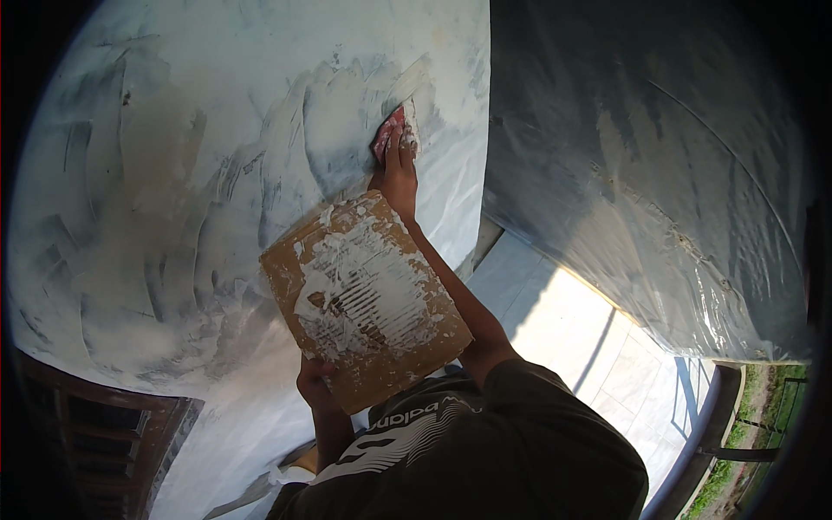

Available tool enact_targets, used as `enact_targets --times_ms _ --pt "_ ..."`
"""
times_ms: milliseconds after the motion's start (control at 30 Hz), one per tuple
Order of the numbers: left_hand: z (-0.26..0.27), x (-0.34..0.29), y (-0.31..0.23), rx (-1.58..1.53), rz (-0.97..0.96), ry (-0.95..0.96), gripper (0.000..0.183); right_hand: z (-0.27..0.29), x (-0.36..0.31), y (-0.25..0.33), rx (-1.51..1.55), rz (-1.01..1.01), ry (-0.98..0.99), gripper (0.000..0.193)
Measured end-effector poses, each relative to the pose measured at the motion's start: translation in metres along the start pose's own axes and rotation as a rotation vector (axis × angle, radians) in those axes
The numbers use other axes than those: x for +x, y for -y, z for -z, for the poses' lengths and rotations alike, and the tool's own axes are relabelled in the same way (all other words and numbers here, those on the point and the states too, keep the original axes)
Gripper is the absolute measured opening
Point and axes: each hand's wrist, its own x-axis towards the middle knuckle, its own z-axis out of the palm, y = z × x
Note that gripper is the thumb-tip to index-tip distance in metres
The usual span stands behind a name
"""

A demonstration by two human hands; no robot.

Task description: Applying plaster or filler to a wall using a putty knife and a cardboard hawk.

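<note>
A brown square board point(351, 381) smeared with white putty point(373, 286) is tilted in front of my chest. At its lower left edge, my left hand point(317, 381) grips it, with most of the fingers hidden behind the board. Stretched far up over the wall, my right hand point(397, 178) presses a red putty scraper point(390, 133) against the surface. White paste clings to the scraper's right side. The wall point(243, 130) under it carries patchy white and grey putty in curved strokes.
Dark plastic sheeting point(641, 173) hangs at the right, beyond the wall's edge. Below it lies a sunlit tiled floor point(572, 329), with a dark railing point(715, 433) and grass outside. A brown wooden window frame point(113, 407) sits at the lower left.
</note>
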Motion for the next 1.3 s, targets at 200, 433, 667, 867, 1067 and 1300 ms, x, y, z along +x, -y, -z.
enact_targets --times_ms 200,433,667,867,1067,1300 --pt "-0.011 0.009 0.015 -0.009 0.037 0.046 0.065 -0.017 -0.018 -0.05 -0.248 0.223 -0.106 0.058" --pt "-0.018 0.007 0.01 -0.038 0.01 0.0 0.067 0.058 -0.018 -0.018 0.255 -0.06 -0.082 0.057" --pt "-0.015 0.006 0.012 -0.031 0.023 -0.038 0.063 0.034 0.026 -0.02 0.052 -0.107 0.036 0.067" --pt "-0.012 0.007 0.01 -0.022 0.023 -0.011 0.063 -0.013 -0.003 -0.03 0.002 -0.058 0.002 0.07" --pt "-0.007 0.004 0.008 -0.022 0.034 -0.007 0.064 -0.001 -0.051 -0.034 -0.01 0.081 -0.004 0.069" --pt "-0.006 0.008 0.01 0.039 -0.012 -0.073 0.061 0.044 0.022 -0.019 0.107 -0.019 -0.163 0.066"
